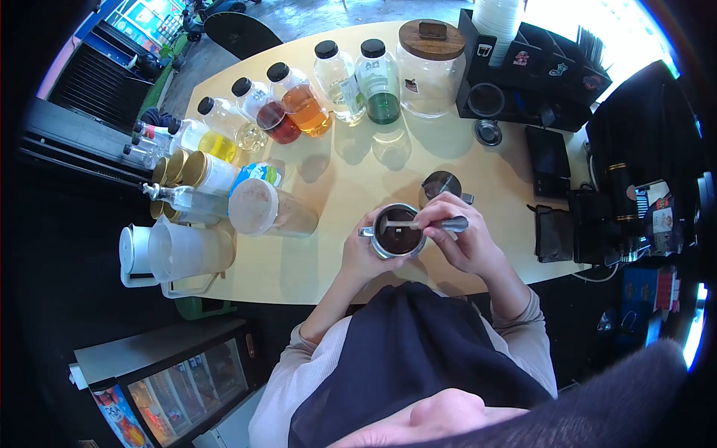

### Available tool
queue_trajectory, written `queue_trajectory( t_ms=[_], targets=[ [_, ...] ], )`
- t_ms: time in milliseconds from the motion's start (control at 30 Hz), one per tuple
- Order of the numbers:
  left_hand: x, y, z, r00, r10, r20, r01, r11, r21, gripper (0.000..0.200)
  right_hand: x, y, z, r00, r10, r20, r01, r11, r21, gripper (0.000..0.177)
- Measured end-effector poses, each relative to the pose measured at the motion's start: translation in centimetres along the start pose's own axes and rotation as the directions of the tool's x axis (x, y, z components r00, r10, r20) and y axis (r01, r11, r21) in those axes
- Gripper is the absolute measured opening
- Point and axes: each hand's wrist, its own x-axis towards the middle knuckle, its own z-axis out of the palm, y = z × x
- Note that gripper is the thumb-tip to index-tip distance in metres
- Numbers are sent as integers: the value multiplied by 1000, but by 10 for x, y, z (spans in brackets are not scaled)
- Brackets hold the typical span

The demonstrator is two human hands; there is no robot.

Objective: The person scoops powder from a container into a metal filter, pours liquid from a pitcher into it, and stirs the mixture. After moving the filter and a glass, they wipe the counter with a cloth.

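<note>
A metal cup (381, 252) holding dark brown liquid stands upright in front of me near the table's front edge. My left hand (364, 252) wraps around its left and near side, by the small metal projection on the rim. My right hand (461, 235) pinches a spoon (454, 223) whose pale stem reaches across the cup's mouth. The spoon's far end lies over the liquid at the left inside wall. Just behind my right hand is a round dark vessel (439, 185) with a small tab on its side, partly covered by my fingers.
Bottles of coloured liquid (305, 104) line the table's back and left. A wood-lidded jar (432, 71) and a black organizer (523, 97) stand at the back right. On the left are a lidded tub (287, 211) and a plastic pitcher (196, 250). Dark equipment (620, 187) occupies the right.
</note>
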Motion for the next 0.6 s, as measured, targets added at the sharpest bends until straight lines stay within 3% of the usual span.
queue_trajectory(
  t_ms=[133,233,467,600],
  targets=[
    [0,1,-2,1000,6,4,-6,999,48,87,-1,2,-3,1000,-7,2,7,1000,23,11],
    [0,4,-1,1000,4,1,-4,998,69,87,1,4,-4,997,-42,-60,37,996,-85,12],
    [1,3,-1,1000,1,12,-2,989,147,88,2,3,4,992,-116,44,115,993,19,19],
    [0,4,-3,1000,-7,19,4,987,161,88,3,4,5,984,-178,7,177,975,-137,21]
  ],
)
